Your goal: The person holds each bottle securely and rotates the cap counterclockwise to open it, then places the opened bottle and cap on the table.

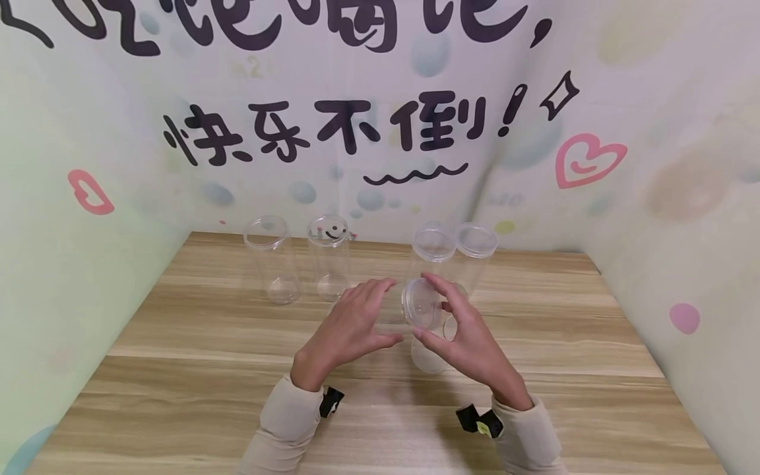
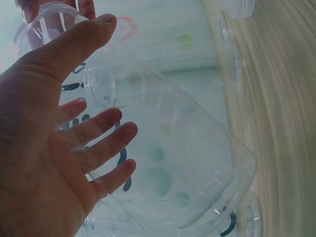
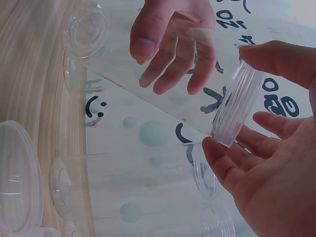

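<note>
A clear plastic jar is held tilted above the table, its round base lower than its mouth. My right hand pinches the ridged, clear lid at the mouth, thumb on one side of the rim and fingertips on the other. Around the see-through body is my left hand, with its thumb toward me and its spread fingers on the far side. In the right wrist view, those left fingers show beside and through the plastic.
Two clear jars, a left one and another beside it, stand at the back left. A close pair, one jar and its neighbour, stands at the back right. Lids lie on the wooden table under my right hand.
</note>
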Available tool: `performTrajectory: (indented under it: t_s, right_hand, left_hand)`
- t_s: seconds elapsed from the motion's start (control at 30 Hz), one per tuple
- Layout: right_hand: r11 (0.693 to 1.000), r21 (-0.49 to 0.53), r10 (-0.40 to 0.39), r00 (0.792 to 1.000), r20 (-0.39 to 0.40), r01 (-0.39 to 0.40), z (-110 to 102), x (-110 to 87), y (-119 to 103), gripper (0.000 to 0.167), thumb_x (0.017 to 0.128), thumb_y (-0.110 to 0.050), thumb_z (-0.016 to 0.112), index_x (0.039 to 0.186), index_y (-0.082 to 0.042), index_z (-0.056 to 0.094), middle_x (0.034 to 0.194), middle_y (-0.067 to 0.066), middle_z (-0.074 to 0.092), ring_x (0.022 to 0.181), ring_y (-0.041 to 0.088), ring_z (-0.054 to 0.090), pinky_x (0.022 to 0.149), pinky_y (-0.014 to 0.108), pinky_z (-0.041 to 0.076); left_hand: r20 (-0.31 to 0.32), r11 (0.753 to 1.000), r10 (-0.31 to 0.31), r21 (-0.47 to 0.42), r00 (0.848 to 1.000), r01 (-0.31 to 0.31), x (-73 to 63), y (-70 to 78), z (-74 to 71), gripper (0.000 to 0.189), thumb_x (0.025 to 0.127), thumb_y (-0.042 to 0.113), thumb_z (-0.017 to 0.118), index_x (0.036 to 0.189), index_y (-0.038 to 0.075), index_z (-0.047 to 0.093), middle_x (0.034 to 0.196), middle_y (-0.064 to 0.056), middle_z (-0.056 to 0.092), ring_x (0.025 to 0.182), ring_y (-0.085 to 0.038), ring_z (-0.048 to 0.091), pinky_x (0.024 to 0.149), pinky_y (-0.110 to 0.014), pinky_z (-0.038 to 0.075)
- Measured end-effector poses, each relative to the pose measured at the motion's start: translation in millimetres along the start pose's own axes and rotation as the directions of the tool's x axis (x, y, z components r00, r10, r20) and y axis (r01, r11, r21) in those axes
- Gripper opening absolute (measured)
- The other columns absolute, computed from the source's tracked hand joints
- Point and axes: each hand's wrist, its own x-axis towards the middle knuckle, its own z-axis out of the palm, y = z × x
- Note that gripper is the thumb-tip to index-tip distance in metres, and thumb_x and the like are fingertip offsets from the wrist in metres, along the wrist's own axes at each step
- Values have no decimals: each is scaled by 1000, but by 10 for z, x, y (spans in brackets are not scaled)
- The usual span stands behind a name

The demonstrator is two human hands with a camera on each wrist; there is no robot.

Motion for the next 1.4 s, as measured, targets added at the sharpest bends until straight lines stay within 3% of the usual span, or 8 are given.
performTrajectory:
  t_s: [0.17, 0.33, 0.43, 0.53, 0.7, 1.0, 1.2, 1.4]
  right_hand:
    - [1000, 1, -1, 1000, -9, 1, -2, 1, 9, 83, 80, -8, 81, 151, -12, 38, 155, 5, 40, 138, 25, 42, 100, 50, 46]
    - [999, -9, 30, 991, -128, -31, -1, 11, 24, 72, 81, -10, 81, 144, -10, 46, 145, 8, 49, 126, 27, 52, 92, 49, 51]
    - [992, -33, 116, 977, -181, -124, -8, 15, 9, 66, 84, -15, 79, 141, -8, 48, 127, 10, 59, 107, 26, 62, 81, 43, 54]
    - [971, -82, 208, 962, -177, -225, -11, 11, -10, 66, 86, -25, 78, 141, -7, 46, 116, 10, 63, 92, 23, 65, 72, 37, 54]
    - [940, -152, 285, 949, -135, -304, 0, -4, -24, 71, 87, -38, 75, 143, -10, 43, 123, 8, 61, 94, 22, 65, 74, 36, 52]
    - [938, -174, 287, 953, -100, -301, 35, -15, -38, 73, 84, -42, 77, 142, -8, 46, 124, 8, 58, 86, 19, 61, 69, 32, 49]
    - [951, -175, 241, 966, -95, -255, 26, -16, -35, 69, 84, -40, 78, 139, -9, 49, 126, 6, 58, 87, 17, 61, 71, 31, 49]
    - [964, -171, 190, 978, -89, -203, 21, -10, -24, 68, 84, -37, 78, 139, -8, 50, 127, 9, 59, 92, 23, 64, 67, 29, 50]
  left_hand:
    - [-5, 1000, 2, -1, 1000, -2, -1, -5, 6, 87, 71, 40, 88, 140, 5, 46, 129, -10, 59, 120, -25, 57, 98, -47, 47]
    - [-4, 1000, -2, 3, 1000, 2, 2, 2, 9, 88, 72, 41, 88, 140, 5, 46, 130, -9, 59, 121, -24, 56, 99, -46, 47]
    - [-5, 1000, -4, 8, 1000, 4, 6, 10, 19, 88, 72, 41, 88, 140, 6, 46, 132, -9, 59, 123, -25, 56, 100, -47, 46]
    - [-5, 1000, -4, 20, 1000, 4, 7, 19, 27, 88, 72, 41, 87, 140, 5, 46, 133, -10, 58, 123, -26, 56, 101, -47, 46]
    - [-11, 999, 3, 39, 1000, -2, 2, 27, 26, 87, 73, 42, 87, 140, 6, 46, 133, -9, 58, 124, -26, 56, 101, -48, 46]
    - [-14, 999, 13, 50, 1000, -12, -4, 27, 37, 86, 73, 42, 86, 140, 7, 45, 132, -10, 59, 123, -27, 56, 101, -49, 46]
    - [-14, 997, 22, 71, 1000, -21, -3, 15, 50, 87, 72, 42, 87, 140, 7, 46, 132, -9, 59, 123, -26, 56, 102, -48, 45]
    - [-12, 997, 19, 77, 1000, -18, -7, 7, 39, 86, 73, 42, 86, 140, 7, 45, 132, -9, 58, 124, -25, 55, 103, -47, 45]
